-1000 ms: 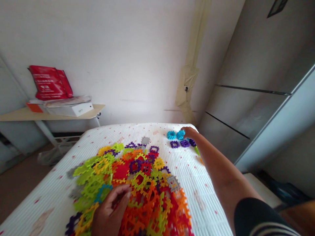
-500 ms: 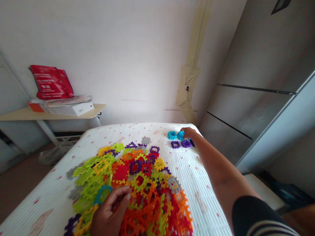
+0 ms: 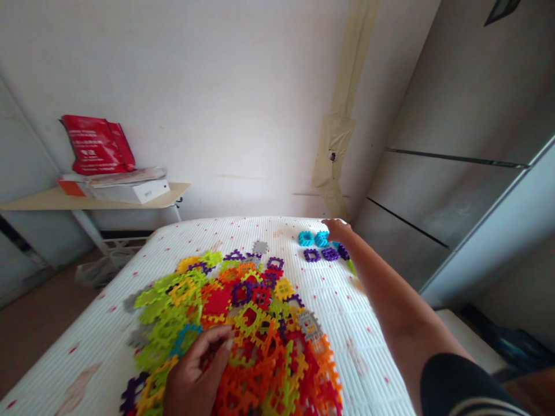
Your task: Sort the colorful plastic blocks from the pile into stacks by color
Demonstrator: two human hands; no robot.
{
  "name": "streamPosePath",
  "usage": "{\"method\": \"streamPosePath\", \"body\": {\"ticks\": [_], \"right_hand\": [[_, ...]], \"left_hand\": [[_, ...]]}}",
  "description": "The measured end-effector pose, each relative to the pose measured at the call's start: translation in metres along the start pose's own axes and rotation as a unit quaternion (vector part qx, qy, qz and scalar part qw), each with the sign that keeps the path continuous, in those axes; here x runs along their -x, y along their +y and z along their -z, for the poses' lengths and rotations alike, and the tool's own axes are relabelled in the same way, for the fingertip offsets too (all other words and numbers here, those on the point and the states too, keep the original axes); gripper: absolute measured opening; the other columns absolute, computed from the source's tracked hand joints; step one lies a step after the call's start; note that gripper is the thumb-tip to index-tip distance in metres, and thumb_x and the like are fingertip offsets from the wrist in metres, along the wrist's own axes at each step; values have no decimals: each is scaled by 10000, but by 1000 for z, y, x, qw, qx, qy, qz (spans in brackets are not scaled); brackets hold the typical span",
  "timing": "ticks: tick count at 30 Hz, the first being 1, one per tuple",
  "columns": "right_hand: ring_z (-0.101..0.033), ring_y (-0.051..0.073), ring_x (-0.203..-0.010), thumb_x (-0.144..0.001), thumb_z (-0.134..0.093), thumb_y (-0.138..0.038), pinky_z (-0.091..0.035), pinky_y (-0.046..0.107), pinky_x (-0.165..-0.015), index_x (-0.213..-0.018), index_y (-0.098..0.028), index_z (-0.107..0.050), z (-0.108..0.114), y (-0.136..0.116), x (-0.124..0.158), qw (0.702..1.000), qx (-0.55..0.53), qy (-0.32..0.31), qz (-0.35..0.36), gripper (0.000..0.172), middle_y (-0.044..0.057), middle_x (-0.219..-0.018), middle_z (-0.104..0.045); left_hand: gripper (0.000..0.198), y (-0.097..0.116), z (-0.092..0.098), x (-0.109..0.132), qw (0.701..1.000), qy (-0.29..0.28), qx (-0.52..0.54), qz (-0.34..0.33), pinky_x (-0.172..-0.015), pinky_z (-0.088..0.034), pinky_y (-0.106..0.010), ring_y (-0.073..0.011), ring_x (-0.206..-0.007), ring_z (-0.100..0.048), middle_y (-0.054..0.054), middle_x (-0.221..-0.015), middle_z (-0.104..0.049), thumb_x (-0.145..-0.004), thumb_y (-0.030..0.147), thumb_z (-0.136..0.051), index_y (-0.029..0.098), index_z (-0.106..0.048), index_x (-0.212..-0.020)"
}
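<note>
My left hand (image 3: 197,370) rests low over a heap of notched plastic tiles (image 3: 255,315). Its fingers are curled and the thumb lies close to the forefinger, with no tile visible between them. At the far right of the bed, my right hand (image 3: 339,229) is just above and beside a light-blue stack of tiles (image 3: 321,239). Its forefinger reaches out past the stack and appears off it; the other fingers are partly hidden. Another light-blue stack (image 3: 306,238) stands to the left. Purple tile stacks (image 3: 311,255) line up in front, and my forearm covers part of the group.
A grey tile (image 3: 261,247) lies behind the heap on the white dotted bedcover (image 3: 104,341). At left, a side table (image 3: 34,199) carries a white box (image 3: 150,190) and a red bag (image 3: 97,144). A grey wardrobe (image 3: 459,185) stands at right, the wall behind.
My right hand has drawn slightly off the light-blue stack, its forefinger now stretched out above it. My left hand keeps its pose. The whole view has shifted a little.
</note>
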State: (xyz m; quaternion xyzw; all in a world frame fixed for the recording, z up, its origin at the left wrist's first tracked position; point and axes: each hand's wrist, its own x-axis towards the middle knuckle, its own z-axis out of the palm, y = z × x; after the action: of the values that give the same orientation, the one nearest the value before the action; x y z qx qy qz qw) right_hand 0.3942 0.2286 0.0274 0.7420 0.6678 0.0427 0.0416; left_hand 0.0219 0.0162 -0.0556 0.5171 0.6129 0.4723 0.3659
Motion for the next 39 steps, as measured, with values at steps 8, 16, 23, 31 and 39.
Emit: {"method": "streamPosePath", "body": {"ticks": [8,16,23,31,39], "right_hand": [[-536,255,-1047,-821,-506,-205,-424,392,-881,-1160,-156,-561,30,-31,87,938,-96,294,153,347,122,-1154,-604],[-643,181,-782,-868,-466,-258,-502,294,-713,-905,-209,-644,-50,-67,181,868,-256,314,288,188,80,-884,-681],[-654,181,-685,-864,-445,-340,-505,278,-600,-872,-211,-619,-97,-54,169,891,-313,264,194,216,69,-839,-676],[-650,188,-765,-864,-433,-334,-502,286,-667,-872,-203,-610,-107,-55,166,901,-314,242,176,220,74,-867,-671],[-632,162,-724,-859,-414,-291,-486,257,-662,-852,-194,-610,-107,-58,165,894,-326,247,184,219,55,-816,-658]], "left_hand": [[289,16,39,2,979,168,-75,-87,-797,-504,-291,-211,-821,-650,-21,-876,-713,-697,458,-613,240,-680,-873],[251,3,99,-20,940,223,-254,-39,-752,-478,-289,-200,-761,-642,-35,-846,-706,-741,349,-506,211,-681,-855],[250,5,76,-18,917,97,-384,-37,-800,-442,-344,-255,-919,-600,-85,-940,-682,-752,346,-513,208,-688,-865],[356,8,43,-13,846,41,-529,-46,-765,-408,-405,-305,-981,-544,-105,-969,-649,-718,431,-572,227,-652,-999],[352,14,40,-15,854,20,-520,-20,-739,-401,-391,-276,-948,-594,-95,-954,-680,-832,360,-392,213,-663,-1002]]}}
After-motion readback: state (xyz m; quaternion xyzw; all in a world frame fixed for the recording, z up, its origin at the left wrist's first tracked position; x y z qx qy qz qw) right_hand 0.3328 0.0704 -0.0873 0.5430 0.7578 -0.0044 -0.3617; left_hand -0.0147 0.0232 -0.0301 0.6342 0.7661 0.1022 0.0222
